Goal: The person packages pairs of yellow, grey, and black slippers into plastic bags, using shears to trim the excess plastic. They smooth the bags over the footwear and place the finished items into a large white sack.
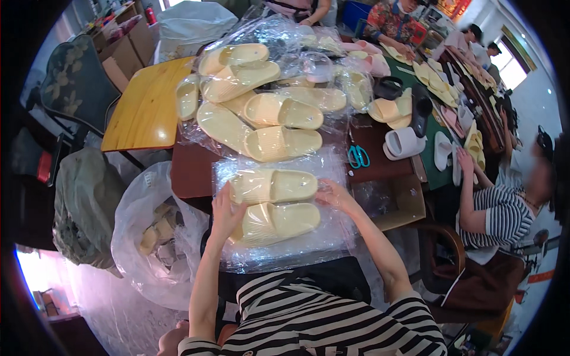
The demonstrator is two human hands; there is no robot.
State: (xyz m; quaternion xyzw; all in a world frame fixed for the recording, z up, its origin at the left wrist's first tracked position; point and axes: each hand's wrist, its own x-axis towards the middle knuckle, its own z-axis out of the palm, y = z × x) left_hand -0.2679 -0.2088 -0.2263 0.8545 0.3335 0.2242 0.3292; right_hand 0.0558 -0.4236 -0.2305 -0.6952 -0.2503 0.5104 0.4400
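Note:
Two pale yellow slippers, the farther one [291,185] and the nearer one [279,222], lie side by side in front of me with clear plastic over them. Beneath them is a stack of clear plastic bags [285,258]. My left hand [224,213] is at their left ends, thumb and fingers closed about the edge of the farther slipper. At the right end of that same slipper, my right hand [335,196] has its fingers bent and pinching the plastic bag. The fingertips of both hands are partly hidden.
Beyond lie several bagged yellow slippers [282,142]. To their right are teal scissors [358,157], grey slippers [405,144] and an open cardboard box [392,204]. A clear sack [157,237] with slippers stands left, near a wooden board [148,104]. Other people work along the right.

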